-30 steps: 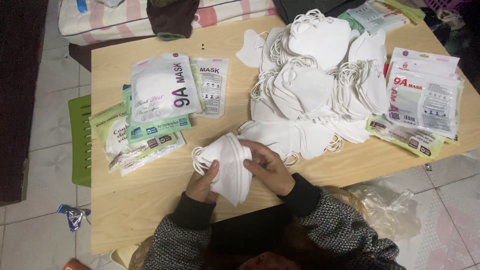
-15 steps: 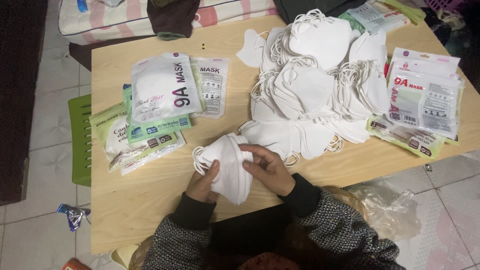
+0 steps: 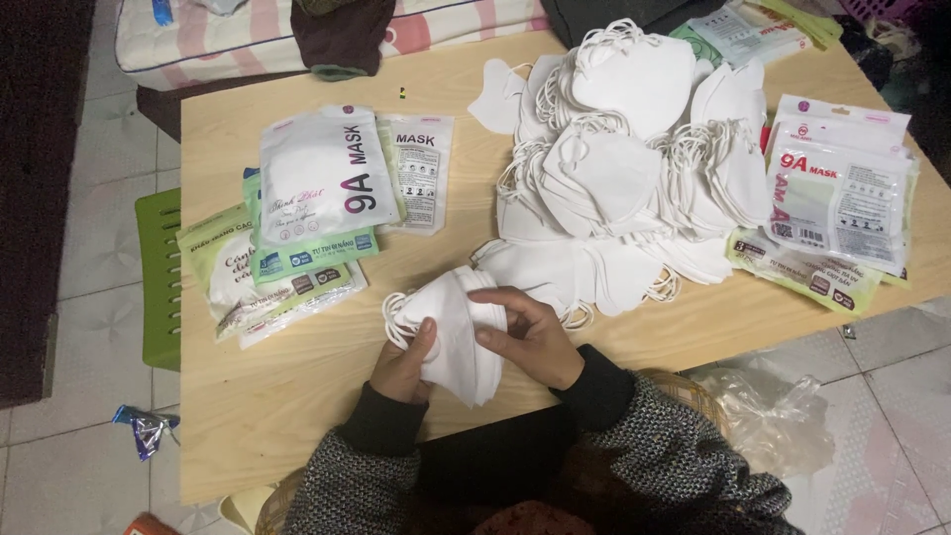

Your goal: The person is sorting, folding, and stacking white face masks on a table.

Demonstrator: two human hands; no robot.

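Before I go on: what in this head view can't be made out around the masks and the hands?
- Head view: how many masks are in the small stack is unclear; the left hand and right hand cover its edges.
- Lower layers of the big mask pile are hidden by the top masks.
- Packets under the white pouch are mostly covered.
- Items at the top right edge are cut off by the frame.
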